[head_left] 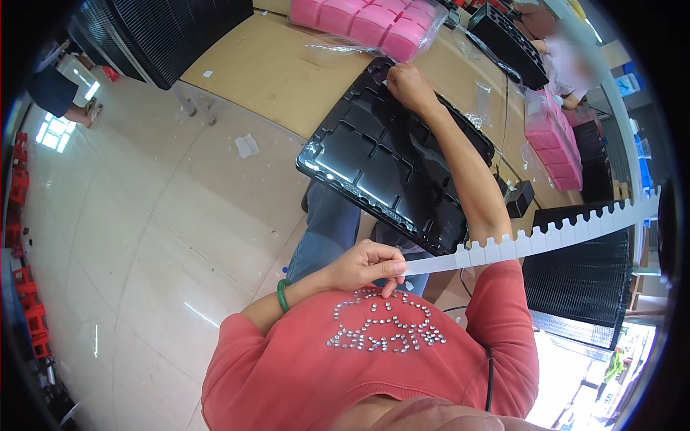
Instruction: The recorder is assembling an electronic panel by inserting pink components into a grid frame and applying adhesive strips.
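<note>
My left hand [371, 263] pinches one end of a long white strip [532, 245] with a row of notches along its upper edge. The strip stretches right, passing over my right forearm toward the right rim of the view. A black moulded plastic tray [359, 147] with shallow compartments lies tilted over my lap and the table edge. At the tray's far end is my right hand [411, 87], its fingers closed by the rim. A small whitish bit shows at those fingertips, but what they grip is hidden.
Pink bundles in clear film [359, 20] lie on the brown tabletop [266, 72], and more pink stacks [552, 140] stand at right. Black tray stacks [169, 36] stand far left, with others [575, 280] at right. Another person [568, 68] sits across the table.
</note>
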The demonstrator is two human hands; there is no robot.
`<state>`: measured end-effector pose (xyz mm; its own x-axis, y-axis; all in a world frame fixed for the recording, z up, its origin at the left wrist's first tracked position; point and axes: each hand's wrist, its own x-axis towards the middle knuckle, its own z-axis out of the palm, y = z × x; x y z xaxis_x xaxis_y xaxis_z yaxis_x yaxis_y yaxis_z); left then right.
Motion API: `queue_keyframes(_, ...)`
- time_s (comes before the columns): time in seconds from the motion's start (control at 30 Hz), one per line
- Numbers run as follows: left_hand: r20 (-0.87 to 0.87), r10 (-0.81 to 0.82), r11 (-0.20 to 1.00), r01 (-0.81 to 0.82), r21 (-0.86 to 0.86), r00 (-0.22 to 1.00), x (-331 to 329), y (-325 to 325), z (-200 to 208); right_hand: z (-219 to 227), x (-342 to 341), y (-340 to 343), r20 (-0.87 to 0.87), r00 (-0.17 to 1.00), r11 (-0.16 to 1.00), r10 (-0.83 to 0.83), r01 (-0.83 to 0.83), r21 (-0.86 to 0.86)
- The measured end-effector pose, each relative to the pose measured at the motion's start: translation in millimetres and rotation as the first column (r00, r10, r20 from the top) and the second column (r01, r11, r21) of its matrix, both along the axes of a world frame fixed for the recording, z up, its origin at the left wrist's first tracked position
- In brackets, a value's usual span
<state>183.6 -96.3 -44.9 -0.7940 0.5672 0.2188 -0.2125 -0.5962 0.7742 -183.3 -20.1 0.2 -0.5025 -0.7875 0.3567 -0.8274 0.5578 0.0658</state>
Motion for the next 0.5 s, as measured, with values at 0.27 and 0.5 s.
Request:
queue_keyframes(0.27,-0.009,0.009,1.0,-0.009,-0.016,1.0,2,0,1,-7,-16,2,0.058,0.994,0.985,-0.089,0.096,-0.14)
queue_keyframes(0.5,0.015,0.009,0.999,-0.008,-0.043,1.0,8,-1,0,4,8,3,0.221,0.965,0.986,-0.138,0.156,-0.066)
